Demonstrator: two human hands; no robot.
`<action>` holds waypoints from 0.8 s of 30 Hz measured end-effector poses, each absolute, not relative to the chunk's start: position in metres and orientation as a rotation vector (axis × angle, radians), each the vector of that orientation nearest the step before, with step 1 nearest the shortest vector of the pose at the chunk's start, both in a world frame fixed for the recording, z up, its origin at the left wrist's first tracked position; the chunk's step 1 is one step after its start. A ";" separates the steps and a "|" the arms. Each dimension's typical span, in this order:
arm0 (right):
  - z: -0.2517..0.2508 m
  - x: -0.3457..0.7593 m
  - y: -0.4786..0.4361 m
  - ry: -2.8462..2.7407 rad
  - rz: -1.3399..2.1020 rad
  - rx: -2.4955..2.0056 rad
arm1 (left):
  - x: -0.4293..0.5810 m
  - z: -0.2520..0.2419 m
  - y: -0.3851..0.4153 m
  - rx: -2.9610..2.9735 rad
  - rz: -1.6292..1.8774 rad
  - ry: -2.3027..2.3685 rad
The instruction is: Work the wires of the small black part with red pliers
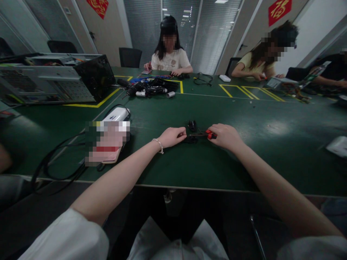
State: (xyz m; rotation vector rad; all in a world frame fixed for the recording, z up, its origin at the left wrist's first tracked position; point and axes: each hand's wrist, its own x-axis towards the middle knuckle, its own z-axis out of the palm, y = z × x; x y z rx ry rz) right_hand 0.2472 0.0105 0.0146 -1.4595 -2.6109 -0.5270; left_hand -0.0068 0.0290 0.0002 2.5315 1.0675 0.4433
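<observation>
My right hand (225, 135) is closed round the red handles of a pair of pliers (202, 134), whose dark jaws point left. Opposite it, my left hand (173, 136) pinches with thumb and fingertips at a small dark piece by the jaw tips; what exactly it holds is too small to make out. Just beyond the jaws lies a small black part (192, 125). Another dark piece (191, 140) sits under the jaws, close to my left fingertips.
Left of my left arm are a phone (111, 146), a white device (116, 115) and looped black cable (51, 159). An opened computer case (56, 79) stands far left. A drill (132, 88) lies among cables. Several people work round the green table (162, 173).
</observation>
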 end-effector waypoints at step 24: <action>0.015 0.249 0.011 -2.625 -0.532 -1.437 | -0.006 0.002 0.027 2.531 0.428 1.078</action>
